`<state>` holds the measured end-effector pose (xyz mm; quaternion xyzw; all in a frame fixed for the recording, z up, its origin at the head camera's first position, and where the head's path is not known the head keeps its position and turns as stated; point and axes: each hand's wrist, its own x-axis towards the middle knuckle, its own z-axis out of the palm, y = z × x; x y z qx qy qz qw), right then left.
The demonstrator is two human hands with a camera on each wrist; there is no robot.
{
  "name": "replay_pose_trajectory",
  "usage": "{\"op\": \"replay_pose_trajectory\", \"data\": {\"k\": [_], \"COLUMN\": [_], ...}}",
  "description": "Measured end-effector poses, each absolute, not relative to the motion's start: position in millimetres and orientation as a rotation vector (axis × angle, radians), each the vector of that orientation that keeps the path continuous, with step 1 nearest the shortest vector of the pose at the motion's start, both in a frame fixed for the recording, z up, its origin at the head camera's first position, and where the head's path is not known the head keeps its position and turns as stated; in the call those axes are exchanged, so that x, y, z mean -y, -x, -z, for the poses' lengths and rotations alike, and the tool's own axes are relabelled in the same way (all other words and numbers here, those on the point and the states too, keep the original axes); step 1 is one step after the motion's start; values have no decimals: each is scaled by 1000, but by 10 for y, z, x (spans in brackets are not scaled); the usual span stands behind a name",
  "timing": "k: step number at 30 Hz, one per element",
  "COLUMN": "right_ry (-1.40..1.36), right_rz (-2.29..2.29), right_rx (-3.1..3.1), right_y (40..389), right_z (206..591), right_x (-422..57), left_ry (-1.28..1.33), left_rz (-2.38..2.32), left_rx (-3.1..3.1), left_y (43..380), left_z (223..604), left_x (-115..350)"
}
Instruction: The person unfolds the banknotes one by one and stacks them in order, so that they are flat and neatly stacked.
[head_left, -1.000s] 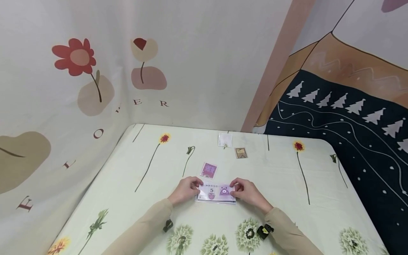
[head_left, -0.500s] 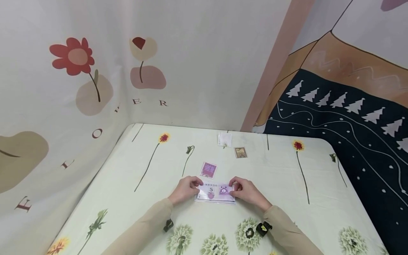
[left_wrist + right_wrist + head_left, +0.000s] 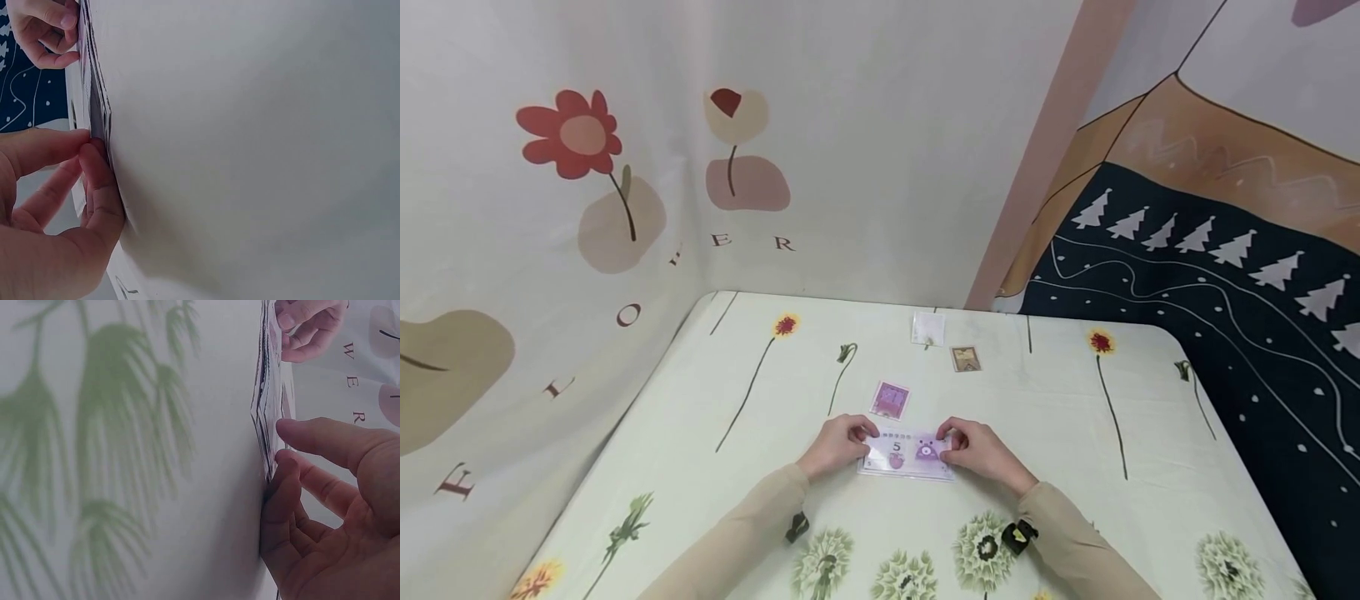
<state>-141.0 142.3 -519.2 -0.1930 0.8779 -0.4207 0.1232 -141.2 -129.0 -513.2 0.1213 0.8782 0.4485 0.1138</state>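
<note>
A purple play banknote (image 3: 910, 454) printed with a 5 and a cartoon bear lies lengthwise before me, on top of a small stack of notes. At its left end my left hand (image 3: 835, 448) pinches it between thumb and fingers. My right hand (image 3: 988, 454) has thumb and fingertips at the opposite end, gripping the edge. From the side, in the right wrist view, the stack (image 3: 265, 381) shows several layers low over the cloth. The left wrist view shows thumb and index finger (image 3: 94, 165) meeting at the notes' corner. The undersides are hidden.
Just beyond the notes lies a purple card (image 3: 891, 401). Farther back are a small brown card (image 3: 966, 359) and a pale card (image 3: 928, 328). The table wears a flower-printed cloth (image 3: 1037, 400). Printed curtains (image 3: 880, 167) hang behind and on the left.
</note>
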Motion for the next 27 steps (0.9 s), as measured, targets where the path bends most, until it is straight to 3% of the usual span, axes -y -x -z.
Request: {"op": "replay_pose_trajectory", "data": {"k": [27], "right_ry": [472], "right_rz": [1327], "right_rx": [-2528], "right_y": [1423], "right_z": [5237], "right_x": [-1415], "left_ry": [-379], "left_rz": [-1226], "left_rx": [-2580], "left_y": [1469], "left_z": [5104], "left_x": [1266]}}
